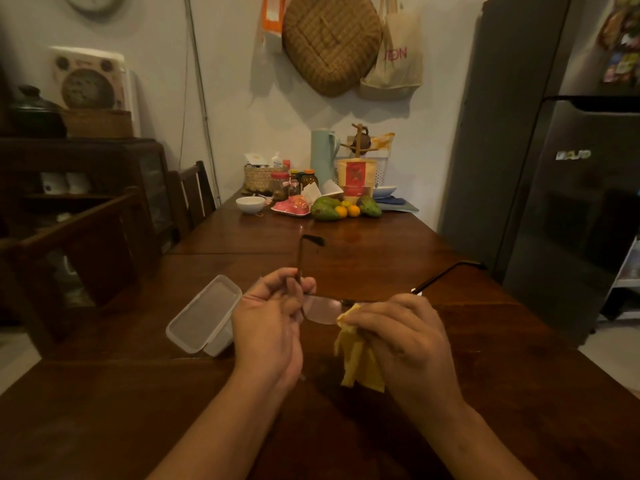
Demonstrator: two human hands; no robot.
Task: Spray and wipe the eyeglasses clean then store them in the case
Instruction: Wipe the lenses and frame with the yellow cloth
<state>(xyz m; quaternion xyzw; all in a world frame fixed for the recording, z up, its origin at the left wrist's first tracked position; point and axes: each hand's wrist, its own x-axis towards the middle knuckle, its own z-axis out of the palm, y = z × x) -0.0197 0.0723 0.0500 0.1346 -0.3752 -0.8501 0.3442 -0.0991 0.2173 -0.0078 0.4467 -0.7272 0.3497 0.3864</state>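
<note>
The eyeglasses (322,309) hang above the dark wooden table (381,251), temples open and pointing away from me. My left hand (268,323) pinches the frame at the left hinge. My right hand (403,336) holds a yellow cloth (358,362) pressed around the right lens, which is hidden by cloth and fingers. The left lens shows clear between my hands. A translucent plastic case (204,315) lies on the table left of my left hand, lid shut. No spray bottle is recognisable near my hands.
At the table's far end stand a white bowl (250,204), fruit (341,208), jars, a basket and a pale green jug (323,157). Dark wooden chairs (104,244) line the left side. A dark fridge (540,161) stands at the right.
</note>
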